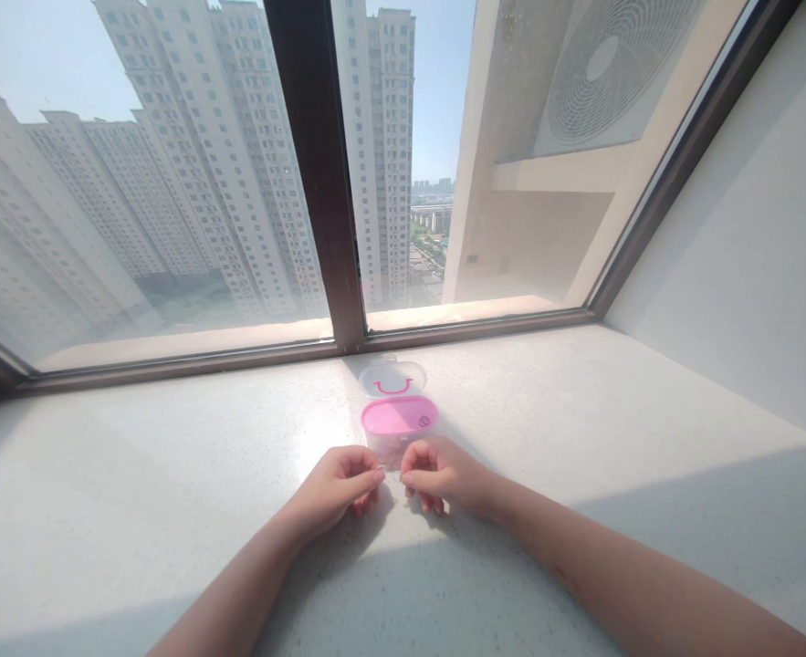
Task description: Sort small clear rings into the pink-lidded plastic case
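My left hand (345, 485) and my right hand (444, 476) face each other just above the white sill, a small gap between their fingertips. Both are closed in a pinch, thumb against index finger. Whatever they hold, if anything, is too small to make out. Right behind them stands a small oval box with a pink top (397, 416) and see-through sides, its lower front partly covered by my fingers. A clear lid (394, 378) with a curved pink strip on it lies back behind the pink top, towards the window.
The speckled white windowsill (170, 493) spreads out on both sides, crossed by sunlight and shadow. A dark window frame (344, 274) closes it off at the back, and a white wall (737, 255) rises on the right. Outside the glass are tall buildings (217, 137) and a fan unit (608, 64).
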`<state>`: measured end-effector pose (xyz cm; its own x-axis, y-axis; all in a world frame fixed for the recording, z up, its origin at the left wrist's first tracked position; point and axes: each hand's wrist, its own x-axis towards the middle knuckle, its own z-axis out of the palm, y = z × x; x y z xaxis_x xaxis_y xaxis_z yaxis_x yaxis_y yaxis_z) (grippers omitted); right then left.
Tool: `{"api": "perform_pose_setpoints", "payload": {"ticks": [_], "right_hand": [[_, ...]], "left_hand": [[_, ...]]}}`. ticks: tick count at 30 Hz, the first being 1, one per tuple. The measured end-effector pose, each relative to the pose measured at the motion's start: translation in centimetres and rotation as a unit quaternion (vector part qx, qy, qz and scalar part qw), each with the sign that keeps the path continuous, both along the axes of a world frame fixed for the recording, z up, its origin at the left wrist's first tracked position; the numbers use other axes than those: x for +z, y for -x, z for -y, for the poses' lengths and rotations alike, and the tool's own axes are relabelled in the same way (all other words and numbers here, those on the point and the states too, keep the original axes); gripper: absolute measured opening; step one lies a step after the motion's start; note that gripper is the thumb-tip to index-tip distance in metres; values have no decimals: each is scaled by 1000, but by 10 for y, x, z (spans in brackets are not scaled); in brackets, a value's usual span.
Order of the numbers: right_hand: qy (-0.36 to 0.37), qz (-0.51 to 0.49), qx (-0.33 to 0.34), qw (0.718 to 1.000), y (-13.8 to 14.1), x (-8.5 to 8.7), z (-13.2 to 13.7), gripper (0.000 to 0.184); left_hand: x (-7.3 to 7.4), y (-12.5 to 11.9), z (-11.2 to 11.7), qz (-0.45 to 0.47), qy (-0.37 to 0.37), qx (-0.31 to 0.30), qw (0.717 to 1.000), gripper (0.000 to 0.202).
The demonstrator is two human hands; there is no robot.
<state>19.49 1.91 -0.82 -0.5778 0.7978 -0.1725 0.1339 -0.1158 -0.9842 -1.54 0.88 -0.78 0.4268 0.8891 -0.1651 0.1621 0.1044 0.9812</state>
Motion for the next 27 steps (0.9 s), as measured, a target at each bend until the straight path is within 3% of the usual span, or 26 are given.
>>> {"api": "perform_pose_setpoints", "payload": {"ticks": [27], "right_hand": [[3,2,-2,1000,1,2,0,11]], "left_hand": [[0,1,2,2,1,-2,1000,25]]}}
